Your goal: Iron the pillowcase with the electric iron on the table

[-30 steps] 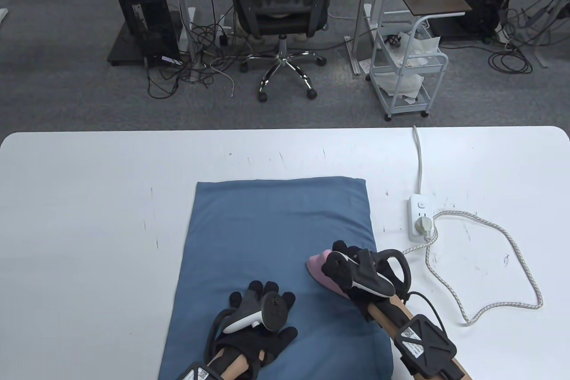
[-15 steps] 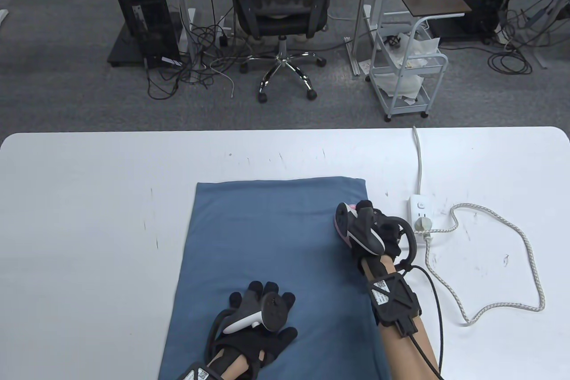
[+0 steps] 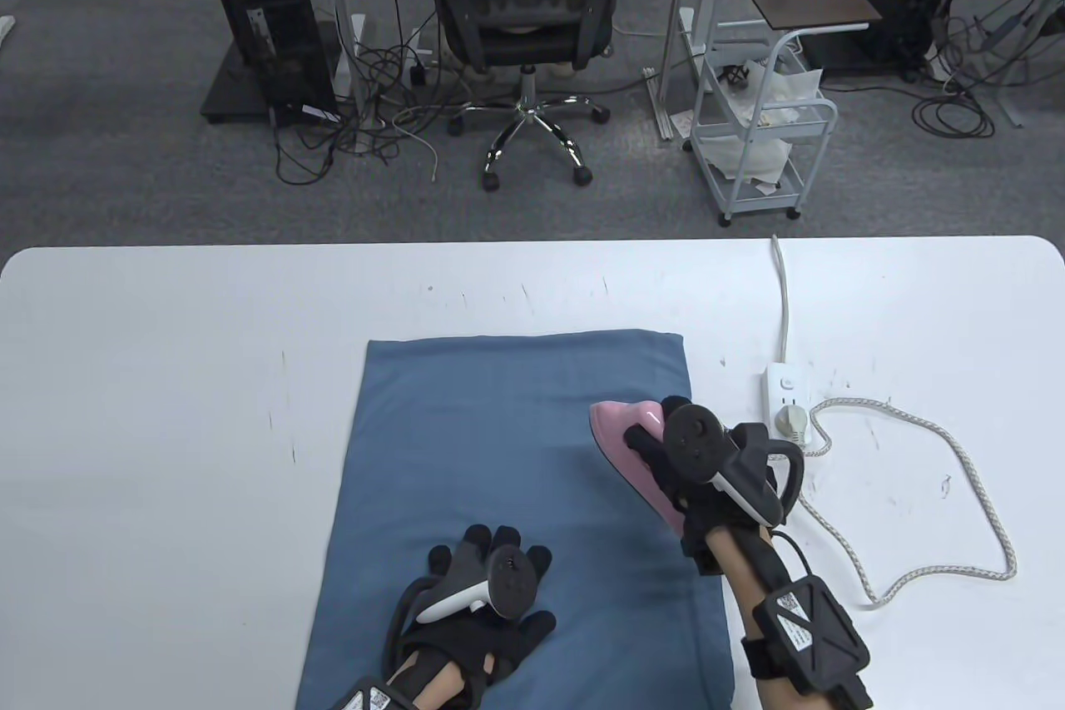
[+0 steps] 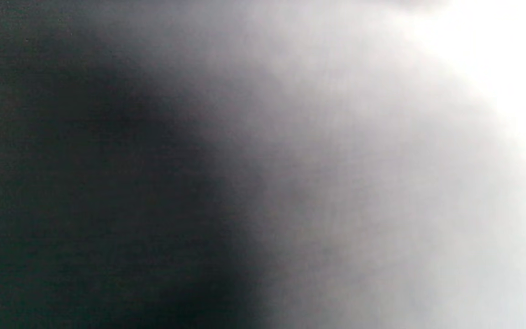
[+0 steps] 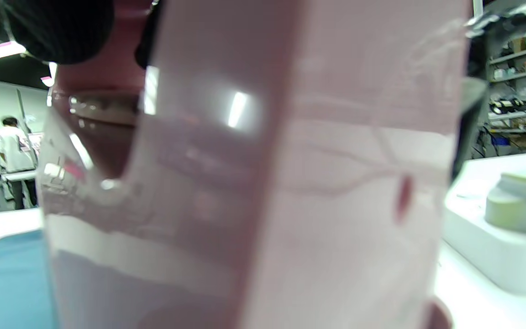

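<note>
Iron (image 3: 626, 444) on pillowcase (image 3: 499, 444) — left wrist view blurred.

No writing can be read in any view. The black wrist-strap plate (image 3: 796, 628) on the right forearm and the one (image 3: 366, 697) on the left forearm each carry a small white code label, too small to make out.

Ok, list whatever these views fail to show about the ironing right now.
- Left wrist view: only a grey blur, lens pressed close to the flat blue fabric pillowcase; nothing resolves.
- Table view: right hand and its tracker cover the glossy pink electric iron handle, hiding the grip.
- Right wrist view: the iron fills the frame; soleplate contact unseen.
- Table view: left hand palm contact hidden under its tracker.
</note>
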A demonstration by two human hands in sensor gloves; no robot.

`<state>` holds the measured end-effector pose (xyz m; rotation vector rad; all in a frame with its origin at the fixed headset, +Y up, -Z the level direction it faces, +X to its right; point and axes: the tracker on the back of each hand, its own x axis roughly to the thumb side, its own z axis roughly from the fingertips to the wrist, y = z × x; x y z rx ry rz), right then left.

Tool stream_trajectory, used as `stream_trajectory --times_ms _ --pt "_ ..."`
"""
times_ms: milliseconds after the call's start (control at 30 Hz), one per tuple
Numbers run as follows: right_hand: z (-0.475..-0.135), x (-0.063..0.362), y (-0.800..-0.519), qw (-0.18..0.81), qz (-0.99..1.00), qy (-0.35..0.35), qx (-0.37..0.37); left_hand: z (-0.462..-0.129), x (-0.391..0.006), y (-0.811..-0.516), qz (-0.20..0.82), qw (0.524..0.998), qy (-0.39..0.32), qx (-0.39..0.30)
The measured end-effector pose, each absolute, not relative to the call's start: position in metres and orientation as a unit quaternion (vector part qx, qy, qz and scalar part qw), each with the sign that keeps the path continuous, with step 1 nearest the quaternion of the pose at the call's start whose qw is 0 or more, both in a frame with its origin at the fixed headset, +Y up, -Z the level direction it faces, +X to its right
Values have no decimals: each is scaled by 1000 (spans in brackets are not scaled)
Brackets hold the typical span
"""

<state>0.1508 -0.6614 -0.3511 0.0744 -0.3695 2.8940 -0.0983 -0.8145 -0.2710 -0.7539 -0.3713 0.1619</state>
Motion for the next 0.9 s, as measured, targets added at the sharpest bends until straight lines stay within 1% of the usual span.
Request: stream_trajectory --times_ms 167,300,367,433,467,567,700,767,900 --pt "-343 154 -657 132 978 -157 43 -271 -98 -815 79 910 -180 -366" --pt "-343 156 -657 130 978 -156 52 -271 -99 -814 81 911 -180 -363" --pt "-343 159 -655 134 977 -155 56 -272 -98 -810 77 918 -179 -346" --pt "-343 161 -653 137 976 -157 58 -274 -96 -801 61 932 -182 -309" --pt "-343 162 -652 140 976 -157 58 -278 -95 -795 47 937 -185 -291" --pt "-344 164 -650 144 975 -158 60 -292 -91 -785 57 939 -182 -286" --pt "-345 164 -650 134 976 -156 68 -329 -82 -774 71 943 -163 -283" --pt "-345 164 -650 130 977 -155 69 -347 -77 -776 72 942 -154 -290" --pt "-346 167 -651 131 977 -151 69 -371 -71 -787 66 940 -144 -301"
